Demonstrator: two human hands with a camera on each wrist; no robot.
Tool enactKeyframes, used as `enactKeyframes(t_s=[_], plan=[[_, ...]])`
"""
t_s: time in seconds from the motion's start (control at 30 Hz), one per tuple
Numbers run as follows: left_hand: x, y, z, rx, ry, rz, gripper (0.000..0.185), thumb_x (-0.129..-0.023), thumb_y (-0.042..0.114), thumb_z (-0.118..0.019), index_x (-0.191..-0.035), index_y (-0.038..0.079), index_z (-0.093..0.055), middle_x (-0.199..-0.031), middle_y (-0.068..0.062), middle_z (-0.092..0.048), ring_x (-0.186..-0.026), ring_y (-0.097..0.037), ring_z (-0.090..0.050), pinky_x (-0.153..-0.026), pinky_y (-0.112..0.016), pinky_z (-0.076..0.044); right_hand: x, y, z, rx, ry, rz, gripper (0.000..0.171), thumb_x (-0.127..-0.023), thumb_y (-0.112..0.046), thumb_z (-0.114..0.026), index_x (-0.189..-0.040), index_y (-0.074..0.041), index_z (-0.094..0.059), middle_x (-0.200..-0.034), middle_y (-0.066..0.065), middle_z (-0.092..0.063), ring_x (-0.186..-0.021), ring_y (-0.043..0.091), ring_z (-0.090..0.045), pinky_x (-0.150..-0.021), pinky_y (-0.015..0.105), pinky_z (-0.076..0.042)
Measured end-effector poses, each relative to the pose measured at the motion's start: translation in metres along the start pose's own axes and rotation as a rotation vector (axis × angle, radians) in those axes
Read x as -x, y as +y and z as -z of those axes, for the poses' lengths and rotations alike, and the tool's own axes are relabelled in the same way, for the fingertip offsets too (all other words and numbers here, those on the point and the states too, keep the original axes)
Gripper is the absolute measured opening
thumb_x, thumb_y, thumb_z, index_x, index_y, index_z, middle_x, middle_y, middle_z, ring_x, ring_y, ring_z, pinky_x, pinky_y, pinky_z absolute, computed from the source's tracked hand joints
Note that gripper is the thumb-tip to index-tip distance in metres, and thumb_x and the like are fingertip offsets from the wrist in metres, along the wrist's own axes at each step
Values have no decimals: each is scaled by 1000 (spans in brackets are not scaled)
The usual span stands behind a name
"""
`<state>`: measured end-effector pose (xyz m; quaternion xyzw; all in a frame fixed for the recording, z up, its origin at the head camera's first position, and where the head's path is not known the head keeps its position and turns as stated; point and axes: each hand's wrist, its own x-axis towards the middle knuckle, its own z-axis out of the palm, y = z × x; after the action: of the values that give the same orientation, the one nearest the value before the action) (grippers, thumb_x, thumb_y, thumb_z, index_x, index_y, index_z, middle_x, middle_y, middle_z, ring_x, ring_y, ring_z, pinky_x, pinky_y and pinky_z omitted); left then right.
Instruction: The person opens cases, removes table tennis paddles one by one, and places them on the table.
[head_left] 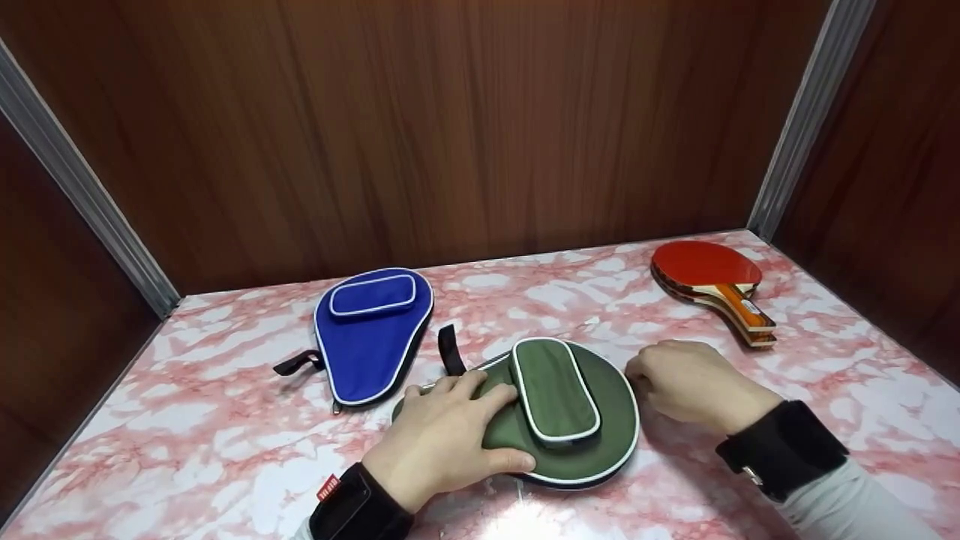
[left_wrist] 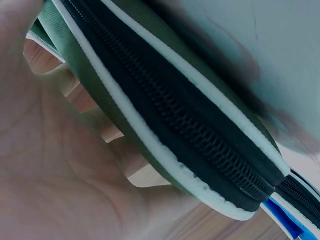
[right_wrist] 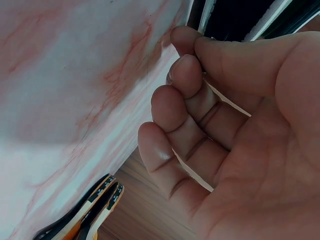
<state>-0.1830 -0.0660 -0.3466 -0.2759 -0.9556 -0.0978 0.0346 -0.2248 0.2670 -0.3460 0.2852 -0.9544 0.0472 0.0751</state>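
Marbled table (head_left: 217, 442), wooden wall (head_left: 465, 150) behind. Left hand (head_left: 446, 439) spread on green case (head_left: 556, 394) near front, likely steadying; right hand (head_left: 694, 384), apart, pinches case's edge, probably hidden zip tab. Paddles (head_left: 706, 264) aside, presumably for room.

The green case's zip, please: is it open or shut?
Shut where seen: in the left wrist view, the zip's teeth mesh; elsewhere, cannot tell.

A marbled table (head_left: 225, 457) bears a blue case (head_left: 371, 345), green case (head_left: 555, 386) and stacked paddles (head_left: 705, 264).
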Motion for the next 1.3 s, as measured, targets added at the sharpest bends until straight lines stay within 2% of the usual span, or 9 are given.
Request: enactKeyframes(t_s=[0.2,0.57,0.67,0.8,0.9,1.07,1.3], plan=[[0,3,-2,-11,14,24,79,-87,78,-77,-152,36,-63,-158,-9,-58,-139,-39,-58,-98,-78,-44,0,-1,-1,9,9,-14,31,-86,1,-72,-73,-26,-67,-68,-10,-59,-69,23,-66,-64,48,-50],[3,9,-3,-26,74,36,77,-85,79,-77,-146,33,-66,-153,-8,-61,-133,-39,-62,-93,-78,-46,-1,-2,-1,6,-8,-28,31,-86,2,-72,-73,-25,-66,-66,-9,-54,-65,19,-60,-62,45,-47],[1,7,-3,-39,51,15,78,-87,79,-75,-149,32,-65,-154,-10,-61,-133,-41,-61,-97,-77,-45,0,-2,-1,6,-11,-32,31,-86,3,-71,-73,-25,-66,-66,-10,-53,-66,19,-59,-62,45,-47],[-3,-5,0,-51,2,-43,80,-90,78,-73,-155,33,-62,-152,-13,-61,-137,-41,-57,-111,-75,-36,-1,-1,-1,5,-8,-31,33,-86,3,-70,-72,-26,-64,-65,-10,-51,-65,16,-56,-62,43,-46],[-4,-16,0,10,-28,-82,83,-90,75,-76,-159,33,-60,-154,-14,-58,-144,-37,-51,-117,-75,-31,-2,-1,-2,2,-8,-29,33,-86,3,-70,-72,-27,-64,-65,-11,-51,-64,15,-56,-62,42,-46],[-5,-24,-1,118,-56,-111,87,-88,71,-81,-161,32,-57,-165,-14,-48,-153,-35,-44,-113,-73,-38,-3,-2,-1,-7,-12,-42,31,-88,1,-71,-74,-26,-67,-67,-11,-55,-65,16,-58,-63,44,-47],[-6,-24,-3,123,-60,-85,86,-87,72,-81,-161,34,-58,-169,-12,-46,-154,-35,-44,-112,-70,-40,-3,-3,-2,-11,-13,-51,29,-89,0,-71,-75,-26,-69,-69,-11,-58,-68,16,-61,-64,45,-48]])
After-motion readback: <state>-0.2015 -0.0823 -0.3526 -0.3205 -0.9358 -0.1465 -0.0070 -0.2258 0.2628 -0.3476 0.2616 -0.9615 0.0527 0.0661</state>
